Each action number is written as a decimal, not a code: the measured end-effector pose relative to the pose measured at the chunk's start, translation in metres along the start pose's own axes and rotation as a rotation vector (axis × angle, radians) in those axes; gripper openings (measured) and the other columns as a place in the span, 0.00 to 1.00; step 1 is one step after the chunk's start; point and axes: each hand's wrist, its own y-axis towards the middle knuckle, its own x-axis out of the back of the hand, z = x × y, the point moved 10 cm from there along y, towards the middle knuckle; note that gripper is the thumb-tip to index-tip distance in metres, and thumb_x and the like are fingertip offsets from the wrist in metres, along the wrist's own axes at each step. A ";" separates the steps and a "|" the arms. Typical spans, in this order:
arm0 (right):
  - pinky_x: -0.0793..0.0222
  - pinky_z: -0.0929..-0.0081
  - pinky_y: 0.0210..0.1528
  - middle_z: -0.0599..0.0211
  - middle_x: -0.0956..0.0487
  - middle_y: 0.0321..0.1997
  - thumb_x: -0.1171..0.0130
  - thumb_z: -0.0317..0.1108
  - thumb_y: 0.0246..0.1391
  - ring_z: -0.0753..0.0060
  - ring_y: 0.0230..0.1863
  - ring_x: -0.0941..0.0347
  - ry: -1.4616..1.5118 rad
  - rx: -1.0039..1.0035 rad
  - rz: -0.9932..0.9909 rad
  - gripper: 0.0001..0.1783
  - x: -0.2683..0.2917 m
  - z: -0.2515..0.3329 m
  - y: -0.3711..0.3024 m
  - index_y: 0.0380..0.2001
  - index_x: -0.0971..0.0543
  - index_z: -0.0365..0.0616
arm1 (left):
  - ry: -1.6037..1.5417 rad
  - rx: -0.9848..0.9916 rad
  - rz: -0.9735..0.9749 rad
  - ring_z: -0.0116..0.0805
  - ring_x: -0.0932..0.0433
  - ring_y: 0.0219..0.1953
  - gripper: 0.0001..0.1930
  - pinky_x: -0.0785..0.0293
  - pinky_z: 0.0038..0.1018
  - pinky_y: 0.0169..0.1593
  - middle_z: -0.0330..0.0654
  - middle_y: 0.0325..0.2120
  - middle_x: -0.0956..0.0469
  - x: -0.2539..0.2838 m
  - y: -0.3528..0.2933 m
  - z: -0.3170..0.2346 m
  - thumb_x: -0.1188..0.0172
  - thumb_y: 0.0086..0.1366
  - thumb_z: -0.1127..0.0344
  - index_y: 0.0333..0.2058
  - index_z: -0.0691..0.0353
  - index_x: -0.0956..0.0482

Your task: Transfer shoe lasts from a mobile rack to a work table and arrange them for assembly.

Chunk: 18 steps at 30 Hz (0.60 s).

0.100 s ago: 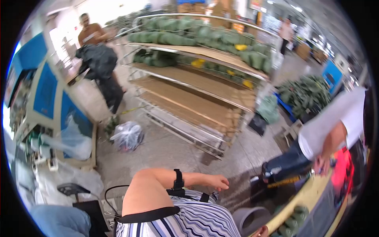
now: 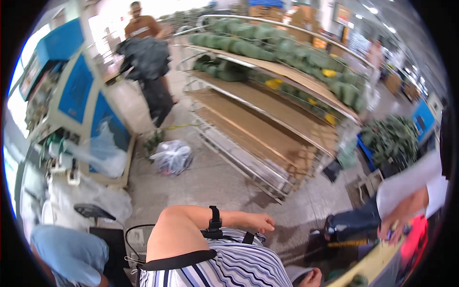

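My left hand [image 2: 261,222] is held out in front of my striped shirt, above the floor. Its fingers are loosely curled in, and nothing shows in them. A black band with a small device [image 2: 214,221] sits round that forearm. At the lower edge, my right hand [image 2: 313,278] shows only in part, beside a grey round bin [image 2: 296,272]. Its fingers are bent together; whatever they may hold is hidden. Just right of it lies a yellow-edged worktable [image 2: 375,262], with a dark green object [image 2: 359,281] near its lower end.
A metal rack [image 2: 258,103] with cardboard shelves holds green bundles. A tied plastic bag [image 2: 173,157] lies on the floor. Blue-and-white machines [image 2: 76,95] stand left. Co-workers are at the far left [image 2: 146,36], right [image 2: 406,191] and lower left [image 2: 71,256]. Green pieces [image 2: 389,141] fill a blue crate.
My view has swung left, so the rack and machines sit further right. My right hand shows more beside the bin. The left hand has barely moved.
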 end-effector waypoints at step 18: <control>0.28 0.54 0.42 0.44 0.21 0.40 0.48 0.32 0.59 0.38 0.42 0.26 0.149 0.499 0.644 0.11 -0.246 0.262 0.162 0.43 0.23 0.41 | -0.277 -0.001 -0.491 0.28 0.23 0.37 0.28 0.26 0.24 0.43 0.46 0.45 0.23 0.252 -0.107 0.023 0.41 0.64 0.55 0.56 0.69 0.31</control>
